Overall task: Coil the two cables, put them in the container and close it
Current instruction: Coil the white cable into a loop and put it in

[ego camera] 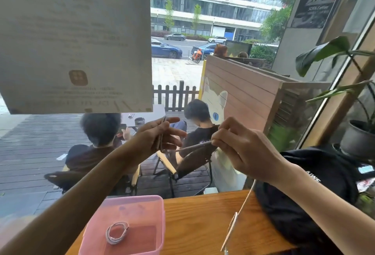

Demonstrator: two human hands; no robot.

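A pink translucent container [162, 222] stands open on the wooden table [203, 224], with one coiled white cable [117, 232] lying inside. Both hands are raised above the table. My left hand [160, 135] grips loops of the second cable [194, 146]. That cable runs across to my right hand [239, 147], which pinches it between thumb and fingers. Its free length hangs down from the right hand to the table, ending near the front edge at about [229, 232]. The container's lid is not in view.
A black garment or bag [304, 193] lies on the table's right part. A potted plant [357, 139] stands at the far right. Beyond the window glass, people sit on chairs on a deck. A paper notice [75, 39] hangs on the glass at upper left.
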